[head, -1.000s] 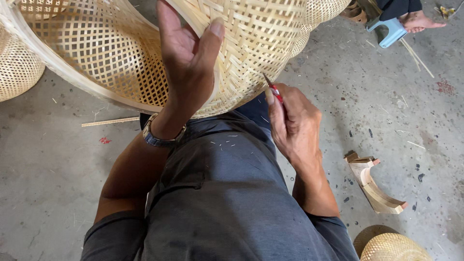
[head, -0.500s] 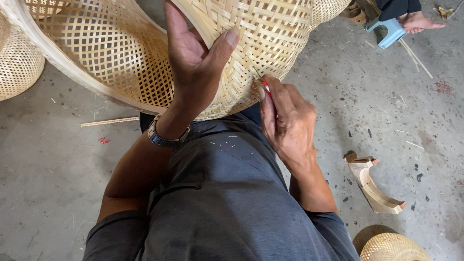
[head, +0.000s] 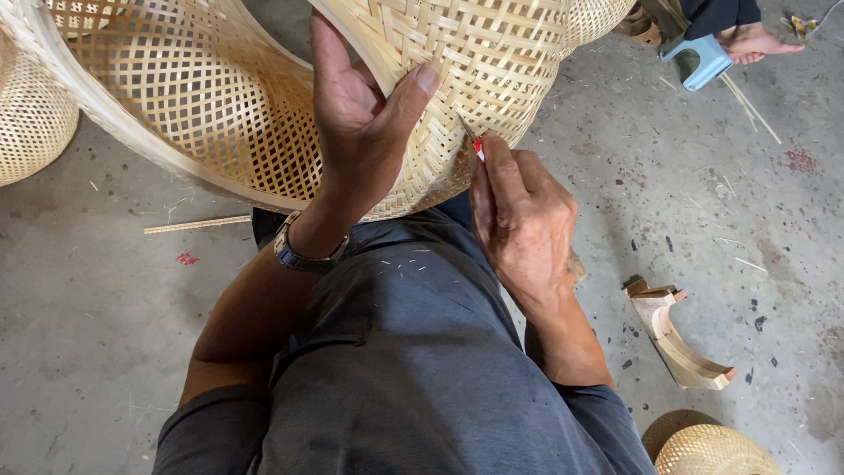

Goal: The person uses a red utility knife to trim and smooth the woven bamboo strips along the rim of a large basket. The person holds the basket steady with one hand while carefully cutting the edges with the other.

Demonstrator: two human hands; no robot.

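A large woven bamboo basket (head: 220, 105) lies tilted across my lap, its open mouth facing left. My left hand (head: 360, 123) grips its rim, thumb on the outer weave and fingers inside. My right hand (head: 519, 220) is closed around a small red-handled blade (head: 475, 145), whose tip touches the basket's outer wall just right of my left thumb. A watch sits on my left wrist.
A second woven basket (head: 26, 123) stands at the far left. A curved wooden piece (head: 677, 339) lies on the concrete floor at right, and another woven dome (head: 712, 450) sits at the bottom right. Another person's foot (head: 756, 40) and a small blue stool (head: 699, 60) are top right. A bamboo strip (head: 198, 224) lies at left.
My right hand has risen and brought the blade tip up against the basket wall. The left hand has shifted its hold on the rim, thumb spreading to the right.
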